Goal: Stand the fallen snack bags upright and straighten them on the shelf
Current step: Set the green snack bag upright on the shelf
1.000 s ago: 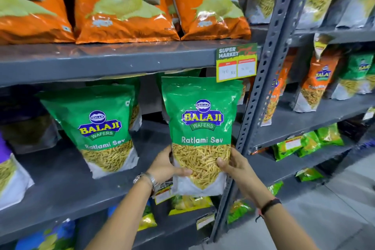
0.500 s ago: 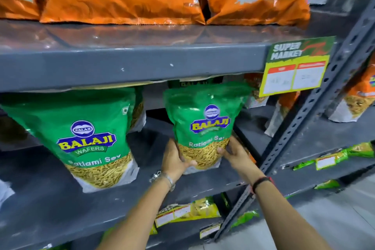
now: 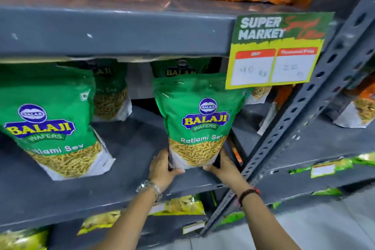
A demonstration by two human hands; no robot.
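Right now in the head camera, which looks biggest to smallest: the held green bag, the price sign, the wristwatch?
1. Held green bag
2. Price sign, close in size; it may sit nearer, so unsure
3. Wristwatch, clearly smallest

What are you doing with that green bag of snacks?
A person is tidying a shop shelf. The left hand and right hand grip the bottom corners of a green bag, one on each side, holding it upright on the grey shelf. Another green bag stands to its left, leaning a bit. More of them sit behind. A price tag hangs from the shelf above.
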